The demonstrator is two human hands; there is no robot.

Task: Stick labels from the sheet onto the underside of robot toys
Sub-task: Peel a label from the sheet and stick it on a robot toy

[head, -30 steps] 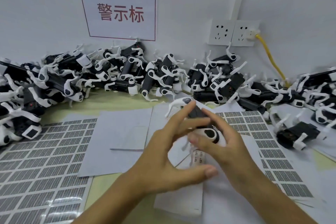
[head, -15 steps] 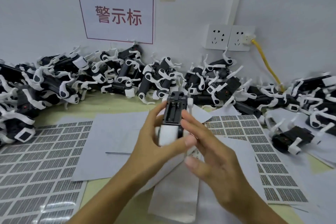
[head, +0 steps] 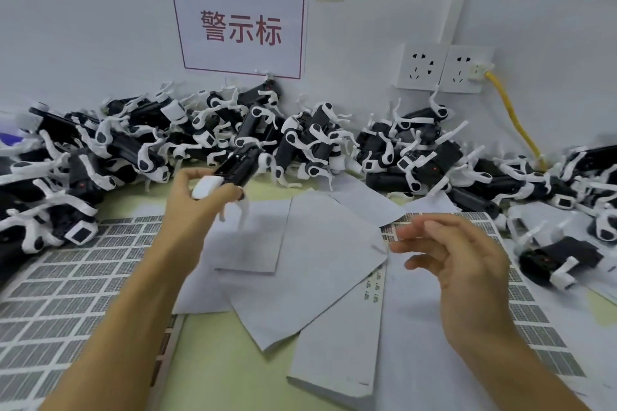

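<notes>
Far left of the pale green worktop point(head: 213, 360) there's a big grey-printed label sheet with a grid of small rectangular stickers point(head: 66, 280), lying flat and partly tucked under loose blank white backing papers point(head: 300, 264). Those sheets look thin and floppy, so I'd guess a label has to be picked up by one corner with a fingertip or nail, not pinched flat.

Next over, the left hand point(head: 197, 197) is reaching out toward the back, fingers point(head: 230, 192) curled around a small black-and-white plastic robot dog toy point(head: 238, 167). It's gripped by the white end, with the black body angled up and away and the white legs dangling below, in the air just in front of the long heap of identical black-and-white robot toys point(head: 317, 140) piled along the wall. The toy looks light and rigid, held fine in one hand. The skinny white legs look like the weak bit, so the chunky body or head end is where I'd hold it, and the smooth plastic could be a bit slick.

Right of centre, the right hand point(head: 467, 274) hovers over the papers, fingers loose and spread, holding nothing. Under it is another printed label sheet point(head: 534, 310), and beyond it one more black-and-white robot toy lying on its side point(head: 561, 260).
</notes>
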